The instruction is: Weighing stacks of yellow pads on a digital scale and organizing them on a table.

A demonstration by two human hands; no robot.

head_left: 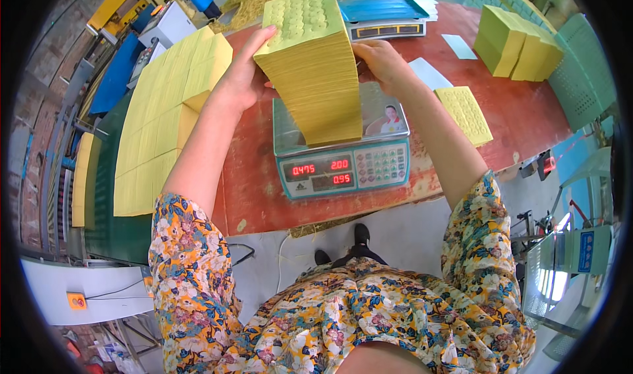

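A tall stack of yellow paper point(315, 87), its top sheet punched with rows of curved marks, stands upright on a digital scale point(349, 188) with a metal pan and lit red digits. My left hand point(245, 74) presses against the stack's left side, its thumb near the top edge. On the opposite side my right hand point(382, 63) grips the stack, and its fingertips are partly hidden behind the paper. Both hands clasp the one stack between them.
The scale rests on a red table point(257, 206). Beside it lies a low yellow paper pile point(463, 115); larger yellow stacks point(517, 43) stand far right. Many yellow paper blocks point(165, 120) cover a green surface at left. Behind is a second scale with a blue tray point(379, 6).
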